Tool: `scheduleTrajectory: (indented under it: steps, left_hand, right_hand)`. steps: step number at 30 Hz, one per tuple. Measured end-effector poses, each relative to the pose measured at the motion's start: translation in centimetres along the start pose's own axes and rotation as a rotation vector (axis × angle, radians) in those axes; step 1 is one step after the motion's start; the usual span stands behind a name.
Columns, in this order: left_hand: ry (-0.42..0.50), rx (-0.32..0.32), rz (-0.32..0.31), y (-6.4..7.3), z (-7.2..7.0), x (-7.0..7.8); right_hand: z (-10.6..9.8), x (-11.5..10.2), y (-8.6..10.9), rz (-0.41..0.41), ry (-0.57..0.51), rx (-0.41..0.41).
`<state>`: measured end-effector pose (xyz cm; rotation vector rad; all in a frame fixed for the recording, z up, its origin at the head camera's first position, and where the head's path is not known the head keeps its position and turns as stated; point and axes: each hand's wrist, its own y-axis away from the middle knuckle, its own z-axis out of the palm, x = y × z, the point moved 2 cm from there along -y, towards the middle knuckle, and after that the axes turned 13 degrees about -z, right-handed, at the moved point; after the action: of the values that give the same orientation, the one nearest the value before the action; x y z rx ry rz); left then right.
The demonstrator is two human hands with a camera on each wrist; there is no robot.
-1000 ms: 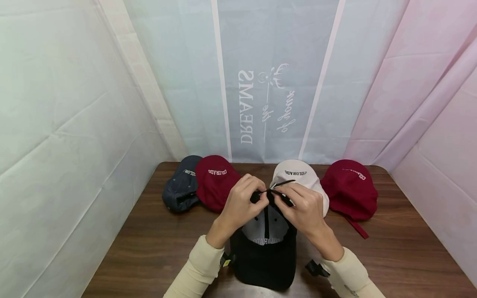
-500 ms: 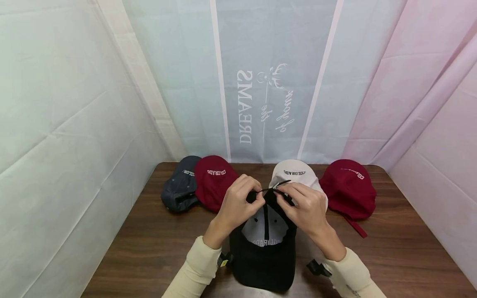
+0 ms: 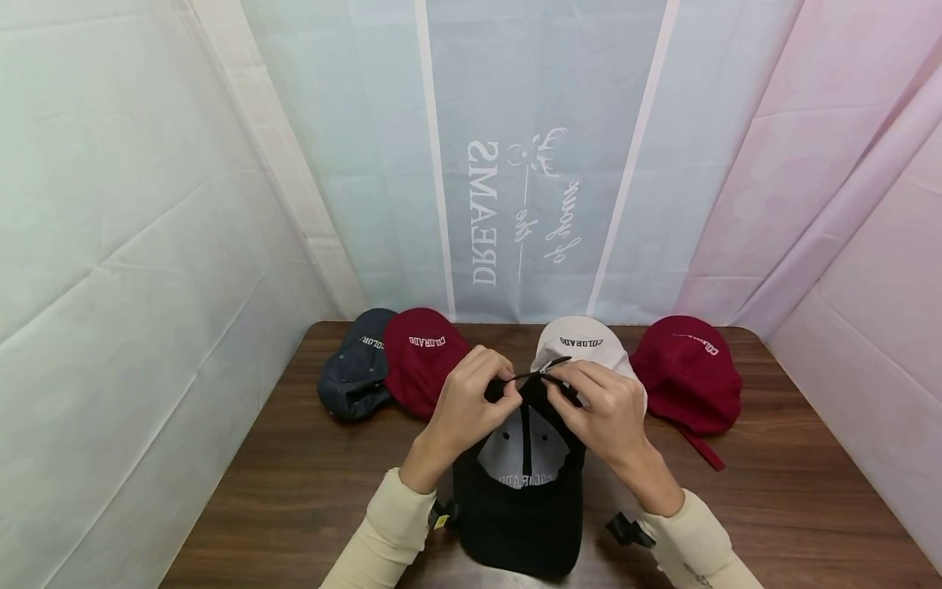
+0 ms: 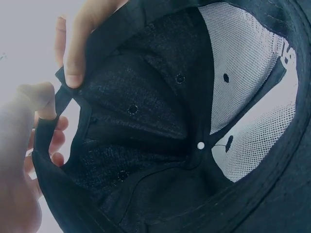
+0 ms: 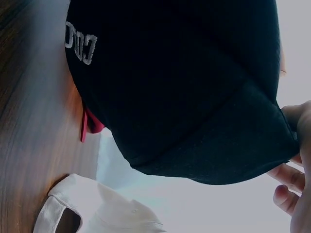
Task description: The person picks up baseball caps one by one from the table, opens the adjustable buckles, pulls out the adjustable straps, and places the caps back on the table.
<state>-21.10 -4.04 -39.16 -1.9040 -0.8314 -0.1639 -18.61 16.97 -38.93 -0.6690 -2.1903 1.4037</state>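
Note:
A black baseball cap (image 3: 518, 528) stands brim toward me, its inside facing up with mesh-backed panels (image 4: 243, 63) and the reversed COLORADO stitching showing. My left hand (image 3: 471, 397) pinches the cap's thin back strap (image 3: 524, 375) between thumb and fingers. On the other side, my right hand (image 3: 605, 405) pinches the strap near a small metal buckle (image 3: 545, 367), where a short loose end sticks up. The left wrist view shows both thumbs at the strap opening. From the right wrist, the cap's outer side (image 5: 194, 107) fills the view, with my right fingers (image 5: 286, 177) at its back edge.
Behind the hands, along the table's (image 3: 294, 491) far edge, sit a dark blue cap (image 3: 358, 368), a red cap (image 3: 423, 360), a white cap (image 3: 581, 339) and another red cap (image 3: 692, 376) with a trailing strap. Cloth sheets (image 3: 530, 82) wall the table in.
Over the last second my hands have drawn slightly apart. More strap shows between them, and the loose end past the buckle has become shorter. The cap stays nearly in place.

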Motion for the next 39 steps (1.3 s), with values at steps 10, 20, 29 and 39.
scheduleTrajectory:
  steps: [10,20,29,39]
  left_hand:
    - [-0.004,0.032,-0.027,-0.2,-0.3,-0.2]
    - [0.005,0.022,-0.058,-0.1,-0.5,-0.2]
    - [0.010,-0.041,-0.101,-0.3,0.2,0.0]
    - [-0.017,-0.064,-0.062,-0.8,1.2,0.8]
  right_hand:
    - [-0.6,0.7,-0.2,0.003,-0.010,-0.006]
    - [-0.5,0.9,-0.2,0.005,-0.010,-0.011]
    - [-0.4,1.0,-0.2,0.006,-0.026,-0.005]
    - [0.1,0.6,0.0,-0.030,-0.041,-0.013]
